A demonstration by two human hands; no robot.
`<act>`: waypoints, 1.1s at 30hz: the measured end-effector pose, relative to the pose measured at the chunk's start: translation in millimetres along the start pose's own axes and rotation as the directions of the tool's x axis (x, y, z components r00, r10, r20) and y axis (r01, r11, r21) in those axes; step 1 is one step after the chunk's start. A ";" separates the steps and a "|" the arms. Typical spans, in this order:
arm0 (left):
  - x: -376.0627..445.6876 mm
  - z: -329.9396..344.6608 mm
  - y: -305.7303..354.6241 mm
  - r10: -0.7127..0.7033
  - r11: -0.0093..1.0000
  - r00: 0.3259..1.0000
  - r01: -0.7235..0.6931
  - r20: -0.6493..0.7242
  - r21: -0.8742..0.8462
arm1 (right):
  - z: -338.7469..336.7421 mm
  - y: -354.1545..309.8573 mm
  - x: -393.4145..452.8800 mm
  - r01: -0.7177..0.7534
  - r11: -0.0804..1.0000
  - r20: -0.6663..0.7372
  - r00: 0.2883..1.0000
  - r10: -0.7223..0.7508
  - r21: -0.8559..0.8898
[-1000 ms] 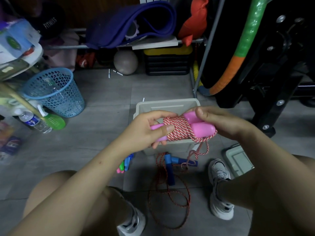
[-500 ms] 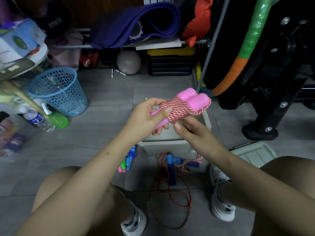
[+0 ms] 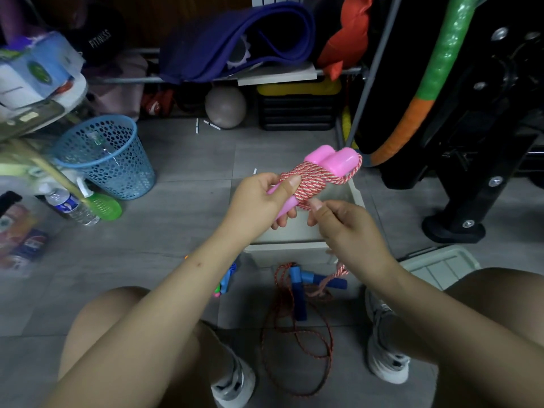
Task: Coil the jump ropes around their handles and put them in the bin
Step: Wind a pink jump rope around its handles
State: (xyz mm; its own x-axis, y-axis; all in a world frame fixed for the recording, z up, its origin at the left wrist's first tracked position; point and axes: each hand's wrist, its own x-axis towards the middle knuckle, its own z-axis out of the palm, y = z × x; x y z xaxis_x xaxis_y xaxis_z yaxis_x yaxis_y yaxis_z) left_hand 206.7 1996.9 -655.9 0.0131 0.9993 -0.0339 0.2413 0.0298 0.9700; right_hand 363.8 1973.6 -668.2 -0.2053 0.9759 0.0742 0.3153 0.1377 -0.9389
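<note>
From the head camera, the left hand (image 3: 259, 198) has its grip tight around the pink handles (image 3: 332, 159), with the thumb pressed on the red and white rope (image 3: 309, 184) coiled around them. The right hand (image 3: 344, 228) pinches the loose end of that rope just under the coil. Both hands are above the pale bin (image 3: 288, 251) on the floor. A blue-handled jump rope (image 3: 297, 290) lies loose on the floor, just in front of the bin.
</note>
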 end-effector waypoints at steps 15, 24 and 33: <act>-9.9 -0.4 -5.8 0.066 0.940 0.925 -0.183 0.374 0.287 | -42.4 -5.0 17.3 0.494 0.568 0.070 0.792 -0.607 -0.658; -9.8 3.7 -7.8 -0.026 0.980 0.967 -0.026 0.255 0.197 | -41.5 3.0 16.3 0.541 0.581 0.079 0.769 -0.634 -0.608; -9.3 3.9 -2.8 -0.008 0.959 0.967 -0.065 0.255 0.277 | -38.6 -2.1 17.6 0.535 0.570 0.051 0.755 -0.653 -0.623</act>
State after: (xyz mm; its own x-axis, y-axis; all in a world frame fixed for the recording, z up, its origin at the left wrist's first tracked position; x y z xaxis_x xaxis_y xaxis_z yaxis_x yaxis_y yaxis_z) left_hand 209.7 1987.4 -659.2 0.2579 0.9608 -0.1016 0.4997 -0.0426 0.8652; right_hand 395.2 1997.0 -652.0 -0.4084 0.6386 0.6522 0.6474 0.7063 -0.2862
